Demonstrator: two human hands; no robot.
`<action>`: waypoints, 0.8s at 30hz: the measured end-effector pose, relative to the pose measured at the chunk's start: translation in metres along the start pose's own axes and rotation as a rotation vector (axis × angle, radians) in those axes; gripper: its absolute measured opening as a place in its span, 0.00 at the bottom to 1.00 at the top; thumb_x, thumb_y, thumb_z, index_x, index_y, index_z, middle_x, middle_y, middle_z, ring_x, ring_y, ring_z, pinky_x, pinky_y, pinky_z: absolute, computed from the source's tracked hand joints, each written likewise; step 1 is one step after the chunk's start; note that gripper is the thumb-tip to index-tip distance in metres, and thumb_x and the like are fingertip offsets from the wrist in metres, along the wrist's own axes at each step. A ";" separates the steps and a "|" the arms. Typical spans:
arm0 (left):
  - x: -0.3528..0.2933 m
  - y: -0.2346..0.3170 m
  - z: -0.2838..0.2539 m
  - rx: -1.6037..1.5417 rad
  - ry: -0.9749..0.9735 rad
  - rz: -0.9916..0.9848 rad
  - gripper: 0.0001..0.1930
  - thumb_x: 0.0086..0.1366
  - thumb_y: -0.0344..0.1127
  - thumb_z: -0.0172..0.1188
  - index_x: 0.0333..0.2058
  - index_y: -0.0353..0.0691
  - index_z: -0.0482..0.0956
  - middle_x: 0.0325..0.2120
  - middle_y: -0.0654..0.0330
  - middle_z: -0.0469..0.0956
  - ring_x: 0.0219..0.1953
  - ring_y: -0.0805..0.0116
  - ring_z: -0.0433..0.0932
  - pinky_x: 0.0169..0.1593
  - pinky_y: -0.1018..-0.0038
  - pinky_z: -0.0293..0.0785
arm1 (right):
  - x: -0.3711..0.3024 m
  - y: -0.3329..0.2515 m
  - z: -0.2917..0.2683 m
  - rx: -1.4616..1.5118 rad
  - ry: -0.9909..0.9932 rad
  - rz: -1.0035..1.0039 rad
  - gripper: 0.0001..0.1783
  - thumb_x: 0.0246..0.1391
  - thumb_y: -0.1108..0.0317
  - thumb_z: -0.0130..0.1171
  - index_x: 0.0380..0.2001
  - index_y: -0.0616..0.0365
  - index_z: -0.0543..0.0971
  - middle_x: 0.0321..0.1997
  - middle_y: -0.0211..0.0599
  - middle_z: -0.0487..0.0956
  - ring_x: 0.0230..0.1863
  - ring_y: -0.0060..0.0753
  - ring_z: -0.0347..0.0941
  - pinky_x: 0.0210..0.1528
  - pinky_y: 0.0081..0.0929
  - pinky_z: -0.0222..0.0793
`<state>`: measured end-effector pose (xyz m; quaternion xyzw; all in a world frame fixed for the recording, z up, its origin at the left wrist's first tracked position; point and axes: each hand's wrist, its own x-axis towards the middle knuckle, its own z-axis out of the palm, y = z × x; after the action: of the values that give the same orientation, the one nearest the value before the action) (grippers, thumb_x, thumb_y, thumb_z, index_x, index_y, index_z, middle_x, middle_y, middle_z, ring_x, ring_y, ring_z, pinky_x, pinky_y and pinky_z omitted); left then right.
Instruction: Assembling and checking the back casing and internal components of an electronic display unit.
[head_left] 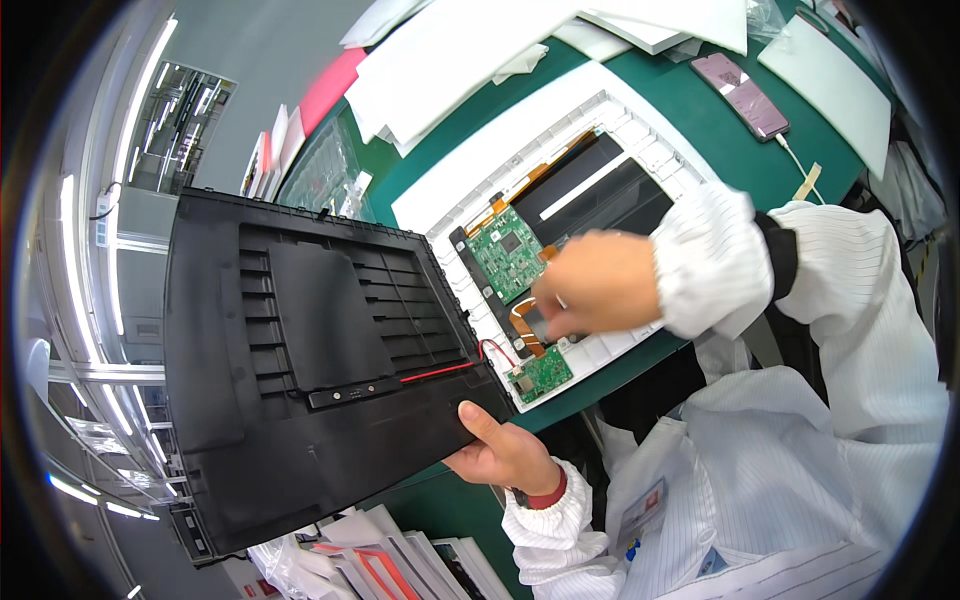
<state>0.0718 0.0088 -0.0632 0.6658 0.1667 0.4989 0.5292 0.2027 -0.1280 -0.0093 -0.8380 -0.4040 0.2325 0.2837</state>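
Observation:
My left hand (508, 458) grips the near edge of a black plastic back cover (220, 340), thumb on top, holding it raised on the left. A red wire (440, 373) runs from the cover to a small green circuit board (542, 375). To the right lies a white device housing (665, 150) with a dark panel (615, 195) and a larger green circuit board (505, 255) inside. My right hand (600, 285) is closed over the housing, by an orange flat cable (523, 325). Its fingertips are bent down, and what they hold, if anything, is hidden.
White foam sheets (450, 60) are piled on the green table (850, 150) beyond the housing. A phone (740, 95) with a white cable lies at the far right. Upright packed panels (400, 560) stand in the near left, and a clear plastic tray (325, 180) lies behind the cover.

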 end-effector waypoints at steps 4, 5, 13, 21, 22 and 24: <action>-0.007 0.008 0.012 0.053 0.023 0.051 0.19 0.62 0.35 0.56 0.44 0.23 0.67 0.41 0.48 0.72 0.39 0.65 0.73 0.44 0.74 0.70 | -0.039 0.046 -0.040 0.210 0.413 -0.117 0.07 0.42 0.79 0.53 0.28 0.60 0.75 0.27 0.35 0.75 0.31 0.26 0.72 0.34 0.23 0.69; -0.007 0.007 0.011 0.066 0.012 0.059 0.19 0.62 0.36 0.56 0.43 0.23 0.68 0.40 0.48 0.73 0.38 0.65 0.73 0.43 0.74 0.71 | -0.050 0.051 -0.049 0.263 0.441 -0.146 0.08 0.41 0.80 0.52 0.28 0.61 0.75 0.28 0.33 0.74 0.31 0.23 0.71 0.34 0.21 0.69; -0.004 0.005 0.009 0.140 0.008 0.102 0.21 0.62 0.38 0.56 0.42 0.22 0.68 0.39 0.46 0.73 0.36 0.64 0.74 0.41 0.73 0.72 | -0.091 0.076 -0.059 0.325 0.508 0.020 0.06 0.40 0.79 0.54 0.27 0.64 0.75 0.27 0.34 0.75 0.31 0.23 0.71 0.39 0.20 0.69; -0.003 -0.003 0.003 0.092 -0.019 0.058 0.20 0.64 0.34 0.54 0.49 0.26 0.64 0.47 0.50 0.69 0.45 0.67 0.71 0.51 0.75 0.67 | -0.097 0.087 -0.050 0.253 0.501 0.020 0.07 0.39 0.80 0.53 0.26 0.64 0.75 0.23 0.32 0.73 0.28 0.21 0.70 0.35 0.18 0.68; -0.003 -0.003 0.002 0.095 -0.023 0.052 0.20 0.64 0.34 0.54 0.49 0.26 0.64 0.47 0.50 0.69 0.45 0.67 0.71 0.51 0.75 0.67 | -0.099 0.088 -0.047 0.251 0.523 0.019 0.06 0.40 0.79 0.55 0.26 0.63 0.75 0.24 0.31 0.73 0.26 0.21 0.69 0.32 0.18 0.67; -0.003 -0.002 0.002 0.091 0.005 0.055 0.20 0.64 0.33 0.54 0.50 0.26 0.64 0.48 0.50 0.69 0.46 0.66 0.71 0.52 0.75 0.67 | -0.103 0.090 -0.042 0.229 0.569 0.031 0.05 0.42 0.78 0.57 0.26 0.62 0.75 0.25 0.31 0.73 0.26 0.21 0.68 0.31 0.18 0.66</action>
<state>0.0730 0.0061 -0.0664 0.6922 0.1724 0.5069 0.4840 0.2197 -0.2694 -0.0214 -0.8381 -0.2669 0.0369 0.4744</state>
